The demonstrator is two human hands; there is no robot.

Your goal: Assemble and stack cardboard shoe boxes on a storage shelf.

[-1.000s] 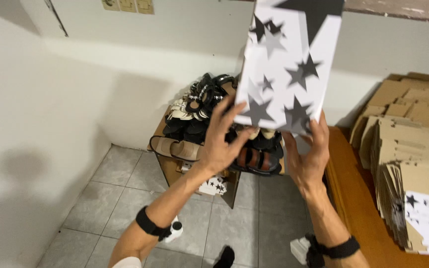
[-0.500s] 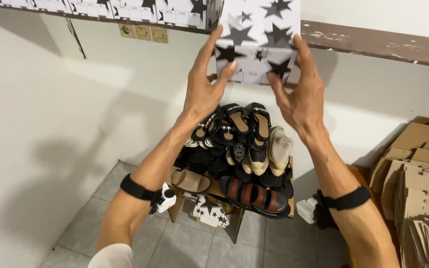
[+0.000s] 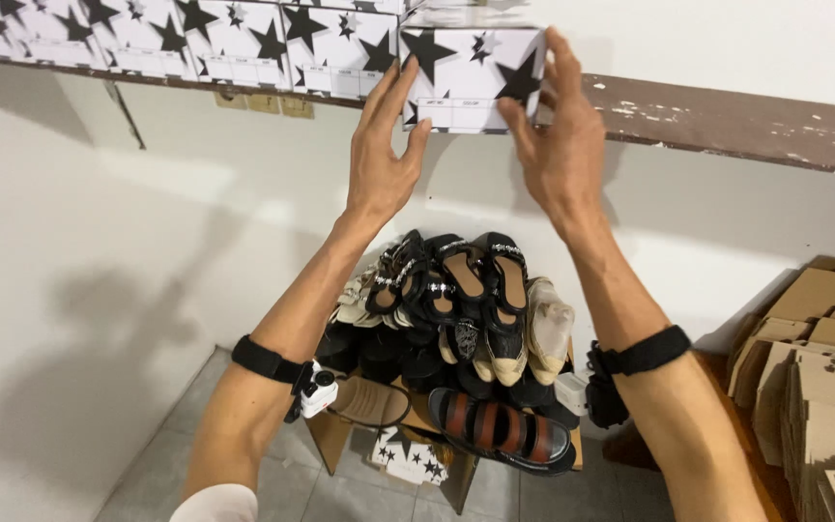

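Note:
Both my arms reach up to a high wooden shelf. A white shoe box with black stars rests on the shelf's edge, at the right end of a row of like boxes. My left hand presses its left front corner, fingers spread. My right hand grips the box's right side. Black bands sit on both wrists.
Below, a cardboard carton holds a heap of sandals, black, beige and brown-striped. Stacks of flat brown cardboard stand at the right. A white wall is at the left, grey floor tiles beneath.
The starred box went from held in the air in front of me up onto the shelf beside the row. My view tilted upward with it.

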